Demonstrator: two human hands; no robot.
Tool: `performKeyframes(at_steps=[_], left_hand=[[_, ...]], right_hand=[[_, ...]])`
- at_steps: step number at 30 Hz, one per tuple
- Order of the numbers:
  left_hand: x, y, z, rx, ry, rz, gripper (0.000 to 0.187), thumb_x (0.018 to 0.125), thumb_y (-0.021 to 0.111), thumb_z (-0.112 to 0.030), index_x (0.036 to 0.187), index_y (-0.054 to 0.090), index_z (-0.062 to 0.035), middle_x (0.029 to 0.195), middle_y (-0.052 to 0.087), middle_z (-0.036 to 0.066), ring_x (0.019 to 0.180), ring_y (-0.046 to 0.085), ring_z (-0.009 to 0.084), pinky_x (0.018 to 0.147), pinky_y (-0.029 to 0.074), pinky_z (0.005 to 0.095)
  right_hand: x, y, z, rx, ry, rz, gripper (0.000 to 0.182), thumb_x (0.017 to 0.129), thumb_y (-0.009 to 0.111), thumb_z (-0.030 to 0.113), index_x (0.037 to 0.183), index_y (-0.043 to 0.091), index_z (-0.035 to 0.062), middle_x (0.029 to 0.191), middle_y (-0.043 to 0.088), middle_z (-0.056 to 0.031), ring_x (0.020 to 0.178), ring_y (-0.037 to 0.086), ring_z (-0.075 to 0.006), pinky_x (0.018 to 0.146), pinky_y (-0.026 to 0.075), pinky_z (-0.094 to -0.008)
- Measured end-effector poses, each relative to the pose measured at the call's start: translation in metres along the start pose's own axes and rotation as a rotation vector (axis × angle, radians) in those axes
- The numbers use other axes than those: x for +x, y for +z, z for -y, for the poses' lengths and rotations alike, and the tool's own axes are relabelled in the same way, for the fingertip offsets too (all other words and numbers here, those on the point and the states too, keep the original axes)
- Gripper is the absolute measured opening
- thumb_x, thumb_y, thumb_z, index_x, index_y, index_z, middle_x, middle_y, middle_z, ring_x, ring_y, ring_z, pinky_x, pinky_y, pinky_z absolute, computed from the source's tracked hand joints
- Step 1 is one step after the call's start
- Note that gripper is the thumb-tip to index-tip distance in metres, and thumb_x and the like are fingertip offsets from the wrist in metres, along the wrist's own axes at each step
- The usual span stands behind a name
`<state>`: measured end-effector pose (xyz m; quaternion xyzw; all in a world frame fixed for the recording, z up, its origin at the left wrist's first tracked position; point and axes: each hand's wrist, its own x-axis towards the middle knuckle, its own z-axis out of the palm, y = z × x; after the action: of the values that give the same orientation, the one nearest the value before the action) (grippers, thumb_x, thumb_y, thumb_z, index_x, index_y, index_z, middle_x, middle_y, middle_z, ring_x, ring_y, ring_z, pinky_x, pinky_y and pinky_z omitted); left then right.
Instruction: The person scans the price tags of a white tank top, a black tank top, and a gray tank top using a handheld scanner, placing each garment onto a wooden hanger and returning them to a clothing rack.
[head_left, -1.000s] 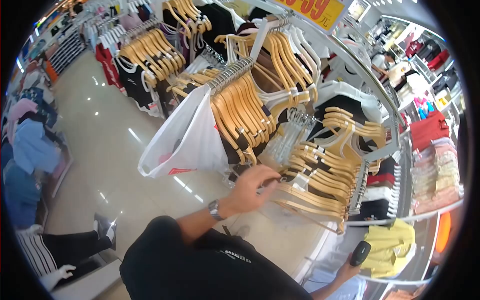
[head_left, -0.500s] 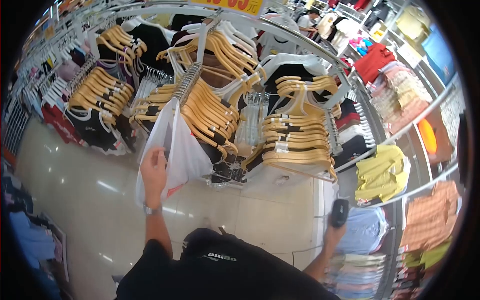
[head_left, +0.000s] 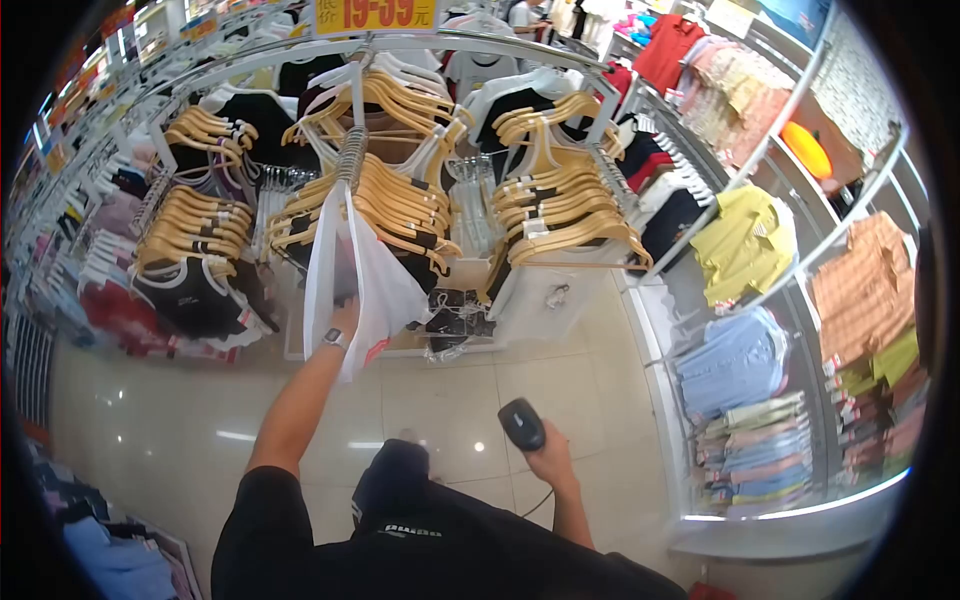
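A thin white translucent piece (head_left: 375, 285), like a garment or a plastic cover, hangs at the front of the middle rack. My left hand (head_left: 346, 316), with a watch on the wrist, reaches in between its white folds, and the fingers are hidden there. My right hand (head_left: 551, 456) is wrapped round the handle of a black barcode scanner (head_left: 522, 425), held low over the floor with a cable trailing below. Behind the white piece is a row of wooden hangers (head_left: 400, 200) with dark garments.
More wooden hangers (head_left: 570, 195) fill the rack to the right, above a clear plastic-like sheet (head_left: 550, 300). On the left hangs a black tank top (head_left: 188, 298). A price sign (head_left: 375, 14) tops the rail. Wall shelving at right carries a yellow shirt (head_left: 742, 245) and a blue shirt (head_left: 733, 362).
My left hand has gone from the outer left side of the white piece in among its folds. My right hand has brought the scanner leftward, toward the middle. The view has shifted.
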<state>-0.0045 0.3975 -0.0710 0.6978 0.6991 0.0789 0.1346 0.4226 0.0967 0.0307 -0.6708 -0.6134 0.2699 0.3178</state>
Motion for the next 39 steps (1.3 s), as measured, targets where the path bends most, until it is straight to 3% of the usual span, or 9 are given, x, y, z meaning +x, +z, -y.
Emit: performKeyframes(at_steps=[1, 5, 9, 11, 14, 21, 30, 35, 39], left_hand=[[0.013, 0.017, 0.01, 0.039, 0.012, 0.066, 0.047, 0.093, 0.054, -0.039, 0.127, 0.051, -0.0071, 0.111, 0.063, 0.024, 0.102, 0.064, 0.0434, 0.084, 0.051, 0.055], [0.028, 0.061, 0.011, 0.211, 0.315, -0.279, 0.048, 0.091, 0.057, -0.043, 0.125, 0.058, -0.0094, 0.111, 0.064, 0.022, 0.092, 0.067, 0.0419, 0.075, 0.05, 0.0565], [0.045, 0.066, 0.025, 0.046, 0.254, -0.161, 0.05, 0.088, 0.059, -0.045, 0.121, 0.061, -0.0077, 0.105, 0.066, 0.022, 0.089, 0.068, 0.0413, 0.072, 0.051, 0.0591], [0.053, 0.068, 0.025, 0.175, 0.327, -0.237, 0.022, 0.092, 0.057, -0.022, 0.102, 0.061, -0.002, 0.089, 0.068, 0.018, 0.075, 0.07, 0.0346, 0.063, 0.057, 0.0449], [-0.007, -0.04, -0.012, 0.182, 0.486, -0.34, 0.01, 0.09, 0.055, -0.01, 0.096, 0.059, -0.0024, 0.076, 0.067, 0.017, 0.071, 0.07, 0.0313, 0.061, 0.057, 0.0421], [-0.071, -0.198, -0.022, -0.095, 0.514, -0.193, 0.029, 0.075, 0.065, -0.015, 0.098, 0.055, 0.0002, 0.08, 0.068, 0.021, 0.078, 0.068, 0.0412, 0.066, 0.054, 0.0507], [-0.053, -0.298, 0.005, -0.652, 0.576, -0.267, 0.063, 0.079, 0.073, -0.018, 0.136, 0.052, -0.0015, 0.116, 0.066, 0.026, 0.109, 0.062, 0.0426, 0.095, 0.05, 0.045], [-0.047, -0.322, -0.002, -0.784, 0.674, -0.271, 0.058, 0.082, 0.072, -0.013, 0.135, 0.052, -0.0001, 0.121, 0.065, 0.024, 0.114, 0.062, 0.0373, 0.098, 0.047, 0.0395], [-0.062, -0.349, -0.017, -0.849, 0.808, -0.426, 0.055, 0.083, 0.073, -0.013, 0.132, 0.054, 0.0005, 0.11, 0.07, 0.021, 0.099, 0.068, 0.0317, 0.087, 0.052, 0.0376]], right_hand=[[-0.018, 0.006, -0.002, 0.023, 0.037, 0.027, 0.027, 0.075, 0.071, 0.006, 0.1, 0.062, 0.0017, 0.09, 0.068, -0.0228, 0.088, 0.065, -0.0434, 0.076, 0.052, -0.0436], [-0.069, 0.021, 0.002, -0.109, 0.171, 0.024, 0.027, 0.077, 0.075, 0.012, 0.1, 0.064, 0.0019, 0.092, 0.069, -0.0217, 0.089, 0.066, -0.0423, 0.077, 0.052, -0.0436], [-0.088, 0.034, 0.033, -0.152, 0.289, -0.056, 0.026, 0.077, 0.074, 0.013, 0.099, 0.065, 0.0025, 0.094, 0.069, -0.0225, 0.091, 0.065, -0.0431, 0.079, 0.052, -0.0453], [-0.087, 0.046, 0.053, -0.146, 0.304, -0.096, 0.026, 0.076, 0.073, 0.012, 0.099, 0.065, 0.0027, 0.094, 0.069, -0.023, 0.092, 0.065, -0.0438, 0.08, 0.052, -0.0461], [-0.076, 0.071, 0.085, -0.106, 0.263, -0.126, 0.027, 0.076, 0.073, 0.012, 0.1, 0.065, 0.0028, 0.093, 0.069, -0.0226, 0.092, 0.065, -0.0438, 0.08, 0.052, -0.0457], [-0.056, 0.127, 0.142, -0.093, 0.194, -0.019, 0.028, 0.075, 0.068, 0.007, 0.103, 0.064, 0.0046, 0.093, 0.069, -0.0214, 0.091, 0.065, -0.0422, 0.079, 0.052, -0.0451], [-0.064, 0.164, 0.16, -0.072, 0.198, 0.016, 0.028, 0.075, 0.069, 0.005, 0.103, 0.064, 0.0026, 0.092, 0.069, -0.0211, 0.09, 0.066, -0.0413, 0.079, 0.052, -0.0427], [-0.067, 0.167, 0.168, -0.078, 0.229, -0.008, 0.027, 0.075, 0.069, 0.005, 0.102, 0.064, 0.0027, 0.093, 0.069, -0.0223, 0.091, 0.065, -0.0424, 0.079, 0.052, -0.0423], [-0.059, 0.166, 0.175, -0.011, 0.177, -0.058, 0.03, 0.08, 0.075, 0.009, 0.107, 0.065, 0.0006, 0.09, 0.07, -0.0165, 0.084, 0.068, -0.0321, 0.078, 0.053, -0.0394]])
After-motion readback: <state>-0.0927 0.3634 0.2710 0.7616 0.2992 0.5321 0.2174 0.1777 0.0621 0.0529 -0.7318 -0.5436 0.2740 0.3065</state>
